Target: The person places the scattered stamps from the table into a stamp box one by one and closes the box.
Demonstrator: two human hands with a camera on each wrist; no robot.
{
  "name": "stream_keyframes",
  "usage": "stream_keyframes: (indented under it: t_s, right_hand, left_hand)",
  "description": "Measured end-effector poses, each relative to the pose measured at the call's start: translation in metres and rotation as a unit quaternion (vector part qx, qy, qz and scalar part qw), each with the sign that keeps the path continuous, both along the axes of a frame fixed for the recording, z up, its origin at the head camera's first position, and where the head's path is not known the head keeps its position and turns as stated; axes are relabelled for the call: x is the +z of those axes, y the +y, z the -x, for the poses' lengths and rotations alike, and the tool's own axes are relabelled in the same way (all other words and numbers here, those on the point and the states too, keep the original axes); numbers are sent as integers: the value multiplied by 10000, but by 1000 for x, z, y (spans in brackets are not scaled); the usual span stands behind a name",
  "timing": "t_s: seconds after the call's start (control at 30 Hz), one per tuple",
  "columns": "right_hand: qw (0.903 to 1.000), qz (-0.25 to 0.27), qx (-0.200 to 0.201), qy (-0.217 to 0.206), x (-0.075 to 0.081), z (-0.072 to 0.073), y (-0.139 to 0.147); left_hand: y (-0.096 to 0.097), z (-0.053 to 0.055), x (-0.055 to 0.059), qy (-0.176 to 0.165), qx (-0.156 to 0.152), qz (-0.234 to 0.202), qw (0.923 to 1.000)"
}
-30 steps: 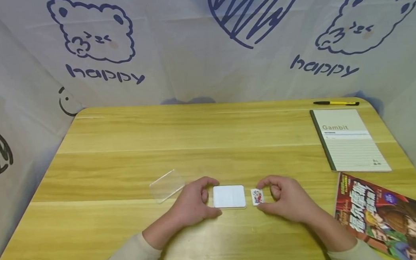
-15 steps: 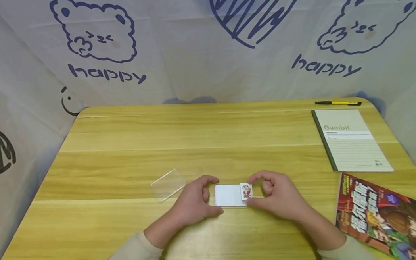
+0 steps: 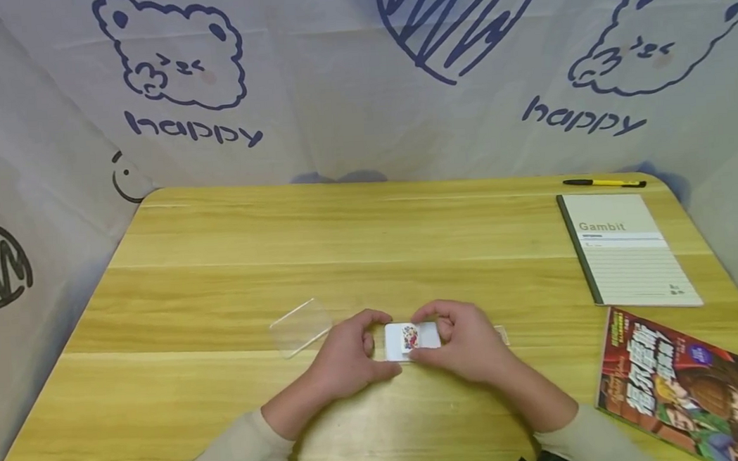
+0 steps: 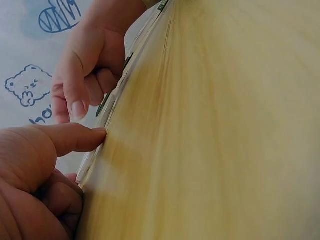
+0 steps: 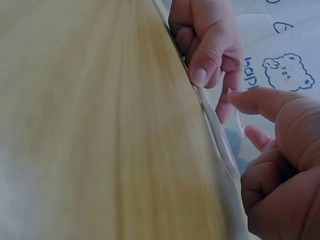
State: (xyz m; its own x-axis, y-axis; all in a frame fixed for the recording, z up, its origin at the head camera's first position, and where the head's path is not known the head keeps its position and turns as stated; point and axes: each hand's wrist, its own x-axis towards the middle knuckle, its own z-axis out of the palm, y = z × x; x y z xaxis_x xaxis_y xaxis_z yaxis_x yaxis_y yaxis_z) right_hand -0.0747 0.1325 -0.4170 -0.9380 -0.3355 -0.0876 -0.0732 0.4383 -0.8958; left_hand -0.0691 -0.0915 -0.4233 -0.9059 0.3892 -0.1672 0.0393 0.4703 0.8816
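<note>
A flat white rectangular box (image 3: 395, 340) with rounded corners lies on the wooden table in the head view. My left hand (image 3: 349, 355) grips its left end, index finger at the far edge and thumb at the near edge. Between thumb and index finger, my right hand (image 3: 467, 341) pinches a small white card with a colourful picture (image 3: 410, 337), over the middle of the box. Whether the card touches the box I cannot tell. In the right wrist view the card shows edge-on above the box's thin side (image 5: 220, 137), and the left thumb (image 5: 200, 76) presses that side.
A clear plastic lid (image 3: 300, 328) lies left of the left hand. Behind the right hand a small pale piece (image 3: 502, 334) peeks out. On the right are a comic magazine (image 3: 689, 387), a notebook (image 3: 630, 250) and a yellow-black pen (image 3: 604, 183).
My right hand has moved left with the small picture card, from beside the box to over its middle. The left hand stays at the box, and the small pale piece has come into view.
</note>
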Motion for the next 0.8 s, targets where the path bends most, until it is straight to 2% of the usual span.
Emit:
stream_keyframes:
  t_s: [0.23, 0.4, 0.63, 0.8]
  right_hand:
    - [9998, -180, -75, 14, -2, 6, -7]
    - [9997, -213, -129, 78, -2, 11, -9]
    - [9995, -223, -183, 142, -3, 19, -10]
    - [9994, -261, -181, 112, -4, 21, -11]
  left_hand:
    - [3, 2, 0, 182, 179, 116, 9996]
    - [5, 8, 0, 251, 226, 265, 9991]
    - [6, 16, 3, 179, 152, 222, 9995]
    - [5, 16, 3, 30, 178, 165, 9997]
